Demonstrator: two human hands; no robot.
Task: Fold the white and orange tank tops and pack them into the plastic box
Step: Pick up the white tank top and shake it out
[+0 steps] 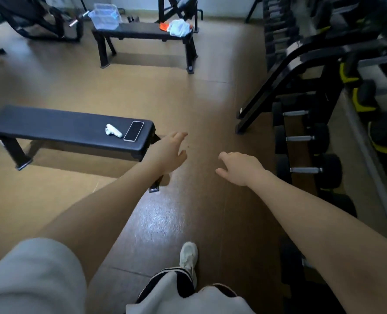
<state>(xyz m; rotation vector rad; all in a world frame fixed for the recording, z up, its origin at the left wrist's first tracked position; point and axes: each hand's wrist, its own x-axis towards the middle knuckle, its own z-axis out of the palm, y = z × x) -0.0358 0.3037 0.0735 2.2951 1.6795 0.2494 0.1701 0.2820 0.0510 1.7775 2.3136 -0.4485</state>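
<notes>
Head | left hand (168, 155), right hand (242, 168) outstretched, empty, fingers seemingly loose

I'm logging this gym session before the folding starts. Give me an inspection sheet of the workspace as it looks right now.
Surface: far bench, black padded top, carrying the job's things; it stands across the brown floor from the person.
Job's things: clear plastic box on the far bench's left end; white tank top heaped over the orange tank top on its right end, both unfolded.
Clutter: phone and a small white device on the near bench.
Grippers: left hand and right hand stretched forward, open, holding nothing.
Cables: nothing seen.
Surroundings: dumbbell rack on the right; weight machines at the back.
</notes>
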